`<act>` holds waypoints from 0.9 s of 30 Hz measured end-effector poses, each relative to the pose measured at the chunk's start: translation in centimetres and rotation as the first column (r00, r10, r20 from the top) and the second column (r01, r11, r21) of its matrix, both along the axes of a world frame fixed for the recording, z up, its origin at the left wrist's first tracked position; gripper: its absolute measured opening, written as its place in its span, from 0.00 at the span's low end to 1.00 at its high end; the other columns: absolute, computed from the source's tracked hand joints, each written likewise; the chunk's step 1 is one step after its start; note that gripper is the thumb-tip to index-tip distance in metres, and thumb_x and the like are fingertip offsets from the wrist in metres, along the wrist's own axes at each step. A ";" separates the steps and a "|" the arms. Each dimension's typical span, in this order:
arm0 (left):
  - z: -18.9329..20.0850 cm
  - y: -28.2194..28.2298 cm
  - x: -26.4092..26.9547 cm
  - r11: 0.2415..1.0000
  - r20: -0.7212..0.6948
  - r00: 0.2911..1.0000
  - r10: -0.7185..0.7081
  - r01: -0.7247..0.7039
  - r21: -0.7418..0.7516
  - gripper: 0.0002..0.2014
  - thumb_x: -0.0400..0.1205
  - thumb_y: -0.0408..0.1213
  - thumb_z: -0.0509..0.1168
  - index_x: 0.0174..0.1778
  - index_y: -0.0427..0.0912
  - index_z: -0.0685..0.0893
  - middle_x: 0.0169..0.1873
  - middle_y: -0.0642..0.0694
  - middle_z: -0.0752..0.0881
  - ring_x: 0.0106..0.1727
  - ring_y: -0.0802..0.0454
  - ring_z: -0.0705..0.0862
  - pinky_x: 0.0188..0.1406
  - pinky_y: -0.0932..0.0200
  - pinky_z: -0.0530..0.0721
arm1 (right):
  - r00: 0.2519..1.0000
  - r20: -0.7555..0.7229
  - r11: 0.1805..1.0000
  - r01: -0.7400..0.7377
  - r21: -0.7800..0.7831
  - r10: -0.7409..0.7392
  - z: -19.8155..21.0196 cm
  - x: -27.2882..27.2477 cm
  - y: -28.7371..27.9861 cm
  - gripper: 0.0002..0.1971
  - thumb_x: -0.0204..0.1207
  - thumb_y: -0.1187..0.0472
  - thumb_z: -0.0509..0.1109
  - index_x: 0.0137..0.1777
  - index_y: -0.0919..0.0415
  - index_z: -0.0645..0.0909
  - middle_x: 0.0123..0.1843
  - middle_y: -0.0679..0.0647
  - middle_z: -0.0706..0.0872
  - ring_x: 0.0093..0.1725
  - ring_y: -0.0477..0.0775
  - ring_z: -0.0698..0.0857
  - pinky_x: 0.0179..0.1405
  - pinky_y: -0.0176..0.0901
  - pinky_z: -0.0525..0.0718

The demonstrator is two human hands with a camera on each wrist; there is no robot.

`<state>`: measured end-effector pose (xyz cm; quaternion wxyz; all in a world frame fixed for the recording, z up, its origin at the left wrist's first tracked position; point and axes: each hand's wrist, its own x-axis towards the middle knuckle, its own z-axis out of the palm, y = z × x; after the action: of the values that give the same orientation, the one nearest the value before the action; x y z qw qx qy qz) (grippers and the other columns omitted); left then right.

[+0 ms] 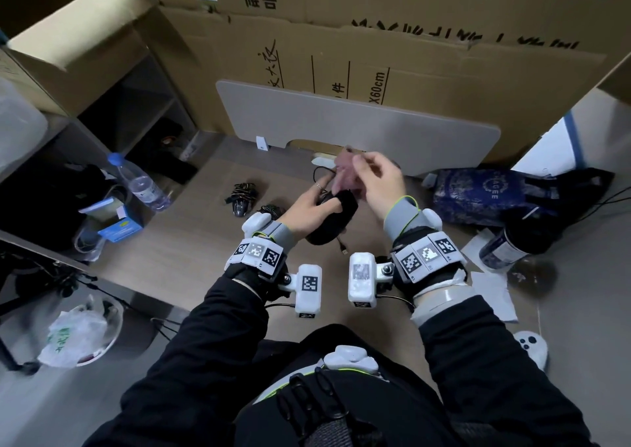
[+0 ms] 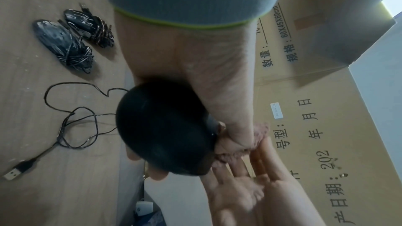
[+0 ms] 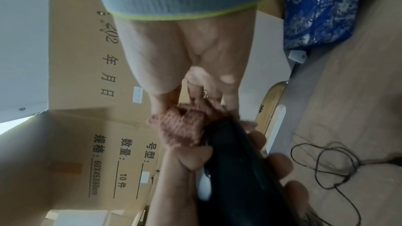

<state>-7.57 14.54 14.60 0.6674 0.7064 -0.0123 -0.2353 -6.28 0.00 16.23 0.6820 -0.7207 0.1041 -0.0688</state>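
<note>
Three computer mice are in view, and you have one of them in work. Your left hand (image 1: 307,207) grasps the black mouse (image 1: 336,217) from below and holds it above the wooden table (image 1: 191,241), fingers curled under the body and thumb on the top. Your right hand (image 1: 379,183) pinches a pinkish knitted cloth (image 1: 345,173) between thumb and fingers and presses it on the front end of this mouse.

I judge that the wiping is somewhere in the middle. The cloth touches only the front end, and the rest of the body looks dark and clean from the left wrist view, but the underside is hidden.

The cable (image 2: 65,114) of this mouse lies in loose loops on the table, with its USB plug (image 2: 15,173) at the end – winding it up seems to be left for later.

The two other mice (image 2: 60,40) (image 2: 87,23) lie side by side on the table, to the left of your hands, each with its cord wound around the body. They show whitish smears, so I think they are waiting for the cloth – I cannot say it for sure.

The count: three mice, one cloth, one loose cable, one plastic water bottle (image 1: 141,182).
</note>
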 end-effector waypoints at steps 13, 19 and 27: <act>-0.4 0.0 0.4 0.993 0.071 0.993 -0.099 0.093 0.078 0.28 0.73 0.37 0.66 0.72 0.53 0.75 0.52 0.41 0.87 0.45 0.38 0.88 0.47 0.38 0.91 | 0.850 -0.451 0.962 -0.226 0.152 0.271 -0.4 -1.3 0.3 0.17 0.75 0.54 0.75 0.56 0.67 0.84 0.48 0.64 0.90 0.42 0.59 0.89 0.49 0.62 0.91; -1.1 0.1 0.3 0.995 -0.015 0.997 -0.074 0.075 0.060 0.43 0.71 0.37 0.69 0.81 0.56 0.57 0.56 0.33 0.86 0.38 0.41 0.89 0.45 0.43 0.91 | 0.921 -0.364 0.987 -0.159 -0.026 0.139 -1.6 -1.0 0.7 0.10 0.77 0.62 0.67 0.34 0.61 0.83 0.32 0.65 0.85 0.31 0.66 0.84 0.31 0.54 0.83; -2.9 3.2 -0.2 0.989 -0.060 0.996 -0.059 0.067 0.131 0.28 0.60 0.42 0.68 0.58 0.51 0.89 0.45 0.40 0.90 0.45 0.41 0.88 0.54 0.46 0.87 | 0.948 -0.306 0.871 0.225 0.437 -0.091 -1.3 0.5 -0.5 0.12 0.86 0.61 0.54 0.42 0.60 0.74 0.23 0.50 0.70 0.21 0.51 0.69 0.33 0.54 0.84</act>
<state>-7.79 17.72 11.73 0.6111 0.7417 -0.0001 -0.2764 -5.73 -0.52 14.98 0.8056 -0.5270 0.2705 0.0033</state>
